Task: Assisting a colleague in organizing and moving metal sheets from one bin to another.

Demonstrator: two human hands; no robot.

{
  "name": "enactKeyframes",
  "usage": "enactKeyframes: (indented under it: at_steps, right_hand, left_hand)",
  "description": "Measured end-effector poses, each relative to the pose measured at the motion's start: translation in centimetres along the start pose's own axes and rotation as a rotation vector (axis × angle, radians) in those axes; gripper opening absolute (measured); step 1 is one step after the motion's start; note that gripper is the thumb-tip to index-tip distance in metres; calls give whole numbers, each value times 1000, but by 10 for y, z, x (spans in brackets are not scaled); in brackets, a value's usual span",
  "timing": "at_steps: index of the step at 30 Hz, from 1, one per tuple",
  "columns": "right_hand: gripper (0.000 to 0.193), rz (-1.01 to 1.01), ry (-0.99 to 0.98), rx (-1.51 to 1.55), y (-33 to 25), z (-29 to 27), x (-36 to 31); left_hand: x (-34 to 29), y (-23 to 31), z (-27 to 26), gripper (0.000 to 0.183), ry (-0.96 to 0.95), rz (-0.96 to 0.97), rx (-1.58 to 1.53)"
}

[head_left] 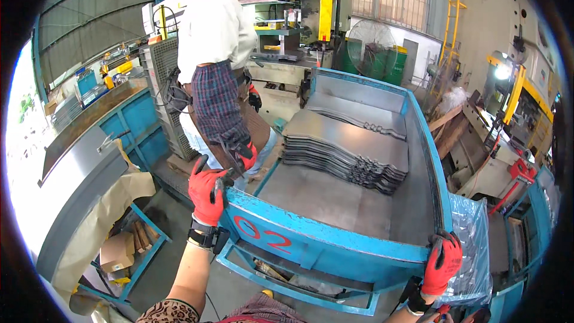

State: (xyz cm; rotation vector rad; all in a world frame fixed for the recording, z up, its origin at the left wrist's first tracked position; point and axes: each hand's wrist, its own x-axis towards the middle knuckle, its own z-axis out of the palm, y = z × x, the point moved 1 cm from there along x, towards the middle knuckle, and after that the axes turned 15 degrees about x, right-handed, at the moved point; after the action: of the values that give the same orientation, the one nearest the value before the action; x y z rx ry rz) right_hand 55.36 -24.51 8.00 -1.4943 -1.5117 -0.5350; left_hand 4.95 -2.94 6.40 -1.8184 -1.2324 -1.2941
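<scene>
A blue metal bin cart (335,227) stands in front of me, its near wall facing my body. My left hand (208,196), in a red glove with black fingertips, is at the cart's near left corner, its fingers apart. At the near right corner my right hand (443,262), gloved alike, is closed around the rim. Inside lies a stack of wavy-edged grey metal sheets (341,137), with further sheets (359,113) behind it. The front part of the cart's floor is bare metal.
A person in a white top (218,30) stands beyond the cart's left side, a gloved hand (246,155) near my left. A pedestal fan (371,42) and green drums (385,63) stand behind. Clear plastic wrapping (469,245) lies right; a cardboard box (118,252) sits lower left.
</scene>
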Motion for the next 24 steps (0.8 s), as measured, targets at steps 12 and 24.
enactKeyframes:
  at_steps: [12,24]
  right_hand:
    - [17,6,-19,15,12,0,-8]
    - [16,16,-13,11,12,0,-8]
  left_hand:
    - [2,2,-1,29,12,-3,11]
    - [3,3,-2,29,51,20,3]
